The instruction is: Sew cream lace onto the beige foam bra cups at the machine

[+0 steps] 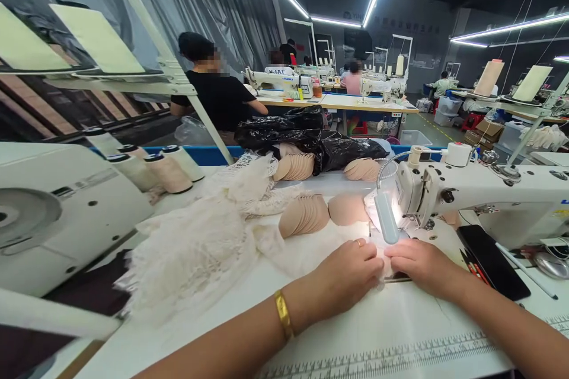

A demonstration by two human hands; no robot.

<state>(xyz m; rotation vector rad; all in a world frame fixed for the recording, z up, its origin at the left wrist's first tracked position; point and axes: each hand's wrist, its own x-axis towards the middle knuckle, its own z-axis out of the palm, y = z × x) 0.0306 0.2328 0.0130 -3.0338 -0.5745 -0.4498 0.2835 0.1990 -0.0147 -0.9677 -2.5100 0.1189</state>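
Observation:
My left hand [342,275] and my right hand [424,263] meet at the front of a white sewing machine [489,189]. Both have bent fingers closed on sheer whitish fabric [306,251], which lies beneath the machine's head. A small lamp [386,218] on a bendy arm lights this spot and hides part of the needle area. Just beyond my left hand lies a fanned stack of beige bra cups [304,216], with another beige cup [347,209] beside it. A heap of cream lace fabric [191,249] spreads over the table to the left.
A phone [493,260], a white pen [527,269] and small red-tipped tools [475,266] lie right of my right hand. Thread cones [171,172] stand at left. Black plastic bags [311,136] lie behind the cups. A ruler strip [382,361] runs along the front. A co-worker [213,89] sits beyond.

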